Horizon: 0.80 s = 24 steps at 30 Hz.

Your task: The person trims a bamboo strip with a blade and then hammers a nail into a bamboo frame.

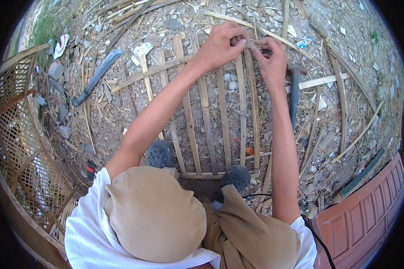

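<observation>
On littered ground (101,139), a slatted wooden frame (206,112) is met at its far crosspiece (155,70) by 2 bare hands.
A lattice panel (27,130) is seen at the left, and a reddish panelled board (361,215) at the lower right; between them the frame is laid flat, its near edge by 2 dark clogs (236,177). A curved blade (98,76) is left of the frame, a hammer (294,101) just beside the right forearm. The left hand (226,42) is curled, its thumb and forefinger brought nearly together at the crosspiece's right end; the right hand (270,54) is half curled, fingertips placed there too. Whether anything small is pinched cannot be told.
</observation>
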Motion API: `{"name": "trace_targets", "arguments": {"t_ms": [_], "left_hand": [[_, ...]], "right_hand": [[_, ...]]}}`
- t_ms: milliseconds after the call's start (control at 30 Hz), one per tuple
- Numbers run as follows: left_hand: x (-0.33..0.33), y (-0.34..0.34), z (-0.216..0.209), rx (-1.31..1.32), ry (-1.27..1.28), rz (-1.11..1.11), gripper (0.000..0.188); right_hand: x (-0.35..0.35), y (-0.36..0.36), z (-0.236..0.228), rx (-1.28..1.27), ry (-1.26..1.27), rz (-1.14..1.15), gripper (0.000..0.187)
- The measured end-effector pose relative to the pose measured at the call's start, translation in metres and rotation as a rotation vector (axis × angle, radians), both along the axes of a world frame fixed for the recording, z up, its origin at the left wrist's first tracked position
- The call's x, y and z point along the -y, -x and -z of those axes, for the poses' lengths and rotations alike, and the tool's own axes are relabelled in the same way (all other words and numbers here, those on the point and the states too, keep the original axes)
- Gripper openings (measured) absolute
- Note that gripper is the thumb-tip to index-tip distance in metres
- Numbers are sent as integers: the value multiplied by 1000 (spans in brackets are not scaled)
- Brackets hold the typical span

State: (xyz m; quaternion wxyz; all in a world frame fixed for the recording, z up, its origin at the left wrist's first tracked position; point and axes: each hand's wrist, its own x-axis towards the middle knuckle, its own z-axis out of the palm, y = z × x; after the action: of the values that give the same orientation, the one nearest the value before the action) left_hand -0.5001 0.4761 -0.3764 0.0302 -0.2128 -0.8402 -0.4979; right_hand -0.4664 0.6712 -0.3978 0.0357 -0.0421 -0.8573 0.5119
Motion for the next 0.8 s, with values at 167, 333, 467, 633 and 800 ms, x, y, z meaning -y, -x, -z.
{"name": "trace_targets", "arguments": {"t_ms": [167,333,467,633,800], "left_hand": [[2,-4,9,134,-144,-80,31],[2,4,12,230,-298,59,37],[3,7,19,253,-329,157,37],[3,8,21,326,-392,196,29],[4,10,25,264,-350,172,15]], "right_hand": [[1,0,1,-31,-16,-14,22],[0,-1,-3,-29,-33,-16,21],[0,-1,-5,-29,-37,-18,21],[2,-2,-9,-21,-21,-16,22],[1,-2,-6,-49,-21,-28,22]]}}
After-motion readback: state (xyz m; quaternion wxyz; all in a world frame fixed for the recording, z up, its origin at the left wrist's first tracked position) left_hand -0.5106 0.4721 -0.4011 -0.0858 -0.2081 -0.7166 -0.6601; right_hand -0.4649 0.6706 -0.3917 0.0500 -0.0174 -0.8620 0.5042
